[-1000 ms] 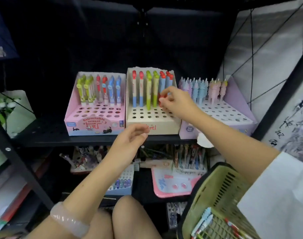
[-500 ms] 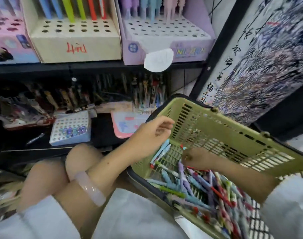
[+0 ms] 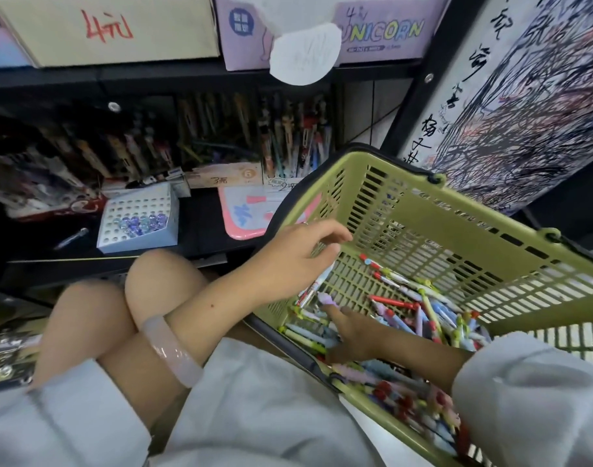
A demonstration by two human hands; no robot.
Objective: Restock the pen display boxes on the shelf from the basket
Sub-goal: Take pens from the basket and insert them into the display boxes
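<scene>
Leftmost, a small blue box (image 3: 138, 219) on the lower shelf (image 3: 200, 237) holds a few glassy beads, while the cream display box (image 3: 113, 28) and purple unicorn box (image 3: 325, 32) sit on the shelf above. Further right, the green basket (image 3: 423, 210) holds a heap of mixed pens (image 3: 420, 318). Over it the left hand (image 3: 298, 261) grips several pens, and the right hand (image 3: 352, 335) rests in the heap, though I cannot tell whether it grips anything.

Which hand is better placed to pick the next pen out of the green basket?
Probably the right hand: it lies down among the loose coloured pens inside the green plastic basket, fingers touching them. The left hand hangs at the basket's near edge, above the pens.
</scene>
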